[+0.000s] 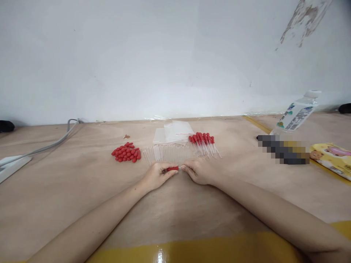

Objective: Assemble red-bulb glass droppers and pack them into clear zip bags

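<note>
Between the fingers of my left hand (160, 174) is a red rubber dropper bulb (172, 168), lying sideways with its open end to the right. My right hand (199, 171) pinches a thin clear dropper tube (180, 168), mostly hidden by the fingers; its end meets the bulb. Just beyond both hands lies a row of loose clear tubes (167, 153). A heap of red bulbs (126, 152) is to the left. On the right, several droppers with red bulbs on their tubes (203, 143) lie in a pile.
White and clear flat bags or sheets (175, 131) lie behind the tubes. A tilted plastic bottle (298, 111), a blurred-out dark object (285, 149) and a yellow packet (330, 157) are at the right. A grey cable (55, 145) runs to a white block (13, 166) at the left.
</note>
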